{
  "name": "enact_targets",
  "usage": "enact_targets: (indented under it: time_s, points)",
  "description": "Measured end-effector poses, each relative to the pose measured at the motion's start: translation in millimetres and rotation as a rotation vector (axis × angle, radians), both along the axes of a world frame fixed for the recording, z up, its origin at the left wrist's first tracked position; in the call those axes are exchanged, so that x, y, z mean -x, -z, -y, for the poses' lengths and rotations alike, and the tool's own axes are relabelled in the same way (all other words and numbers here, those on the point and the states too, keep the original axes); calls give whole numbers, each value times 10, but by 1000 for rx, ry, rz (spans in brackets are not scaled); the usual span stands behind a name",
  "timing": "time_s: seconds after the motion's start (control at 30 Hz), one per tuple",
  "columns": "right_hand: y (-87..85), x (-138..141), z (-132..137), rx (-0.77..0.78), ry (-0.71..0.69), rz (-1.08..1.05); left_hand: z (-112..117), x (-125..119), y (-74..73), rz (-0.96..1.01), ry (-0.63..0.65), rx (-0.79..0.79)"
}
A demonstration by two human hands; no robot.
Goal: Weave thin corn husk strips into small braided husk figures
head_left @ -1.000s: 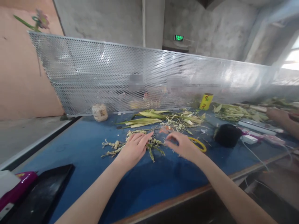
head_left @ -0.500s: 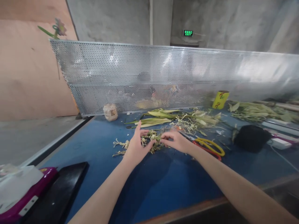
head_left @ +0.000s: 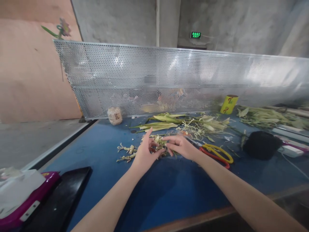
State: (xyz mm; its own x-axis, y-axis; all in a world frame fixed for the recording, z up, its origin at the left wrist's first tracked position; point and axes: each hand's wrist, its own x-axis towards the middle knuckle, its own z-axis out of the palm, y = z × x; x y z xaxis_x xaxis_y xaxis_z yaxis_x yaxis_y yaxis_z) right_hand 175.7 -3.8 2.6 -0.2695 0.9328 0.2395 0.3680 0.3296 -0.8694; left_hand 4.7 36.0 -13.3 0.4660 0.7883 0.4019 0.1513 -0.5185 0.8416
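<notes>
Left hand and right hand pinched knotted plant strands (scissors at three o'clock); hard tugging risked tearing.

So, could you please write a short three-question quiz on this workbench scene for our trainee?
1. True or false: the scissors lie to the left of both the left hand and the right hand.
2. What are both hands working at? A: a yellow cylinder; B: knotted plant strands; C: a black tray.
3. Fill in the English word on the lit green sign: ____.

Key: 1. False, they lie to the right. 2. B. 3. EXIT.
</notes>
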Motion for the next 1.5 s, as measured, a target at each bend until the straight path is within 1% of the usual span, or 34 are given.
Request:
enact_targets:
  time_s: [0.07, 0.17, 0.23, 0.3, 0.37, 0.4, 0.43, 0.47, 0.53, 0.57, 0.63, 0.7, 0.8, 0.87, 1.0, 1.13, 1.2, 1.37, 1.5]
  points:
    - [-4, 2, 4, 11, -25, -28, -18, 5, 21, -30, -9, -19]
    - [-26, -21, 12, -11, -47, -91, -76, 36, 41, -106, -86, -100]
    - [-42, -44, 19, -8, -41, -124, -115, 58, 51, -180, -171, -136]
    - [-50, -56, 27, -5, -18, -141, -129, 71, 53, -230, -300, -192]
    - [-47, -51, 28, -9, 0, -144, -105, 75, 39, -235, -419, -302]
    - [-41, -42, 26, -11, 2, -143, -80, 74, 24, -223, -431, -357]
    - [-33, -29, 21, -8, -2, -144, -48, 73, 4, -202, -408, -396]
    - [-24, -15, 16, 0, -9, -142, -15, 72, -18, -167, -342, -401]
    - [-5, 13, 4, 15, -17, -129, 46, 66, -62, -99, -248, -365]
    - [5, 26, 1, 18, -16, -123, 68, 62, -80, -74, -215, -349]
    - [20, 46, -1, 22, -1, -107, 87, 49, -103, -38, -195, -311]
    - [31, 57, 3, 28, 15, -85, 79, 29, -105, 21, -178, -231]
    - [47, 61, 6, 32, 32, -43, 42, -4, -82, 145, -95, -61]
    - [61, 59, 1, 17, 39, -21, 16, -18, -58, 185, -57, 5]
    - [94, 62, -9, -24, 90, 32, -1, -23, -20, 156, -59, 2]
    - [104, 94, 1, -24, 143, 62, 37, -16, -20, 98, -90, -106]
    - [98, 108, 7, -23, 153, 70, 47, -20, -25, 87, -115, -121]
    - [86, 85, -6, -73, 180, 135, -1, -33, -26, 177, -133, -16]
    - [97, 30, -35, -140, 180, 199, -25, -12, -42, 206, -176, 9]
